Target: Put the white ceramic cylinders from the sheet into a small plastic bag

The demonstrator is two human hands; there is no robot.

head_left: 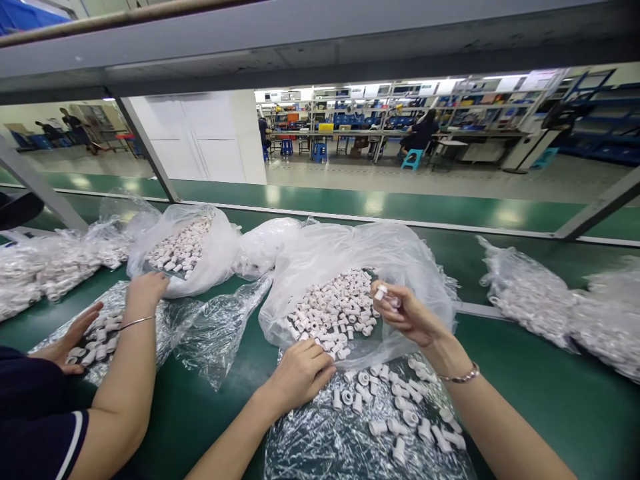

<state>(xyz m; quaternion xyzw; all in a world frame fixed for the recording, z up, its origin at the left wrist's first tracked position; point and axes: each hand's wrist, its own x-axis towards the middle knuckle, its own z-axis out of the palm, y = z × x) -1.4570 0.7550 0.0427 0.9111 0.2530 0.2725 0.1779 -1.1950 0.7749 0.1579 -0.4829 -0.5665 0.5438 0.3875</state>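
My right hand point(403, 310) is raised over the right side of an open clear plastic bag point(410, 260), its fingers closed on a small white plastic pipe fitting point(381, 293). Another pale piece seems to sit among the same fingers. Inside the bag lies a heap of similar white fittings point(335, 303). At the bag's near edge, my left hand point(303, 373) has its fingers curled together over the rim; their tips are partly hidden. Loose fittings point(400, 403), some tee-shaped, lie on a flat clear plastic sheet point(320, 447) in front of the bag.
A co-worker's hands point(145, 293) are at left, near another open bag point(220, 260) and fittings point(100, 340) on plastic. Filled bags point(545, 300) lie on the green table point(505, 393) at right, more point(55, 260) at far left. A grey beam point(320, 47) crosses overhead.
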